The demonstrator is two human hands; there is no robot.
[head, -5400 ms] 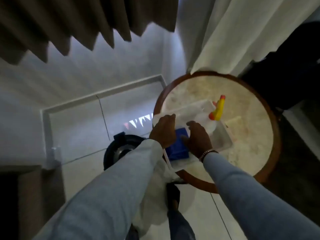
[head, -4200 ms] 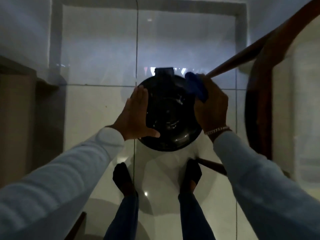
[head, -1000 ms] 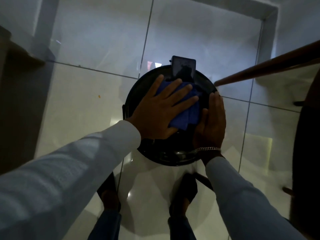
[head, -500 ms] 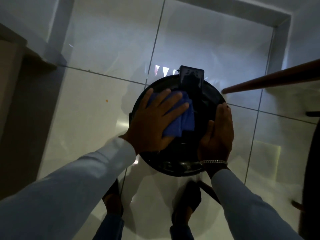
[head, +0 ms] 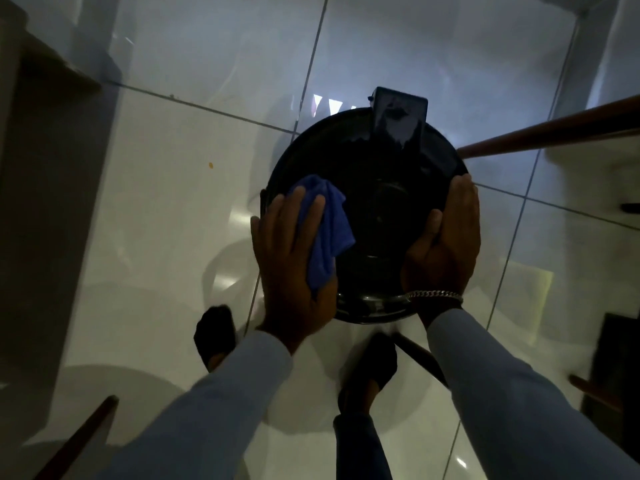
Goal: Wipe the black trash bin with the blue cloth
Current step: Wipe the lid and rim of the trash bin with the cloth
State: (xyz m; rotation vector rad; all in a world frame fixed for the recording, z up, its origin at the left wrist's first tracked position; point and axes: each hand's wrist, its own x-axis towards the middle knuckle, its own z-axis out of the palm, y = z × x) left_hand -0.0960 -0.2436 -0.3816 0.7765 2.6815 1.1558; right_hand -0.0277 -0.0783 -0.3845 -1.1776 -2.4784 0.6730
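- The left hand [head: 294, 258] is pressing the blue cloth [head: 332, 230] with flat fingers on the black trash bin [head: 381, 188] (left side)
- The right hand [head: 446, 244], fingers straight, is touching its right rim

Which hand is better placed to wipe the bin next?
Left. The left hand presses the blue cloth flat on the left side of the black trash bin; the right hand, bare, only rests on its right edge.

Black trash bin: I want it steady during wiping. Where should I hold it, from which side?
Probably hold the black trash bin by its round rim from the right, palm on the wall, thumb over the edge, as the right hand rests. The glossy lid gives no handle, and the left hand presses the blue cloth at left.
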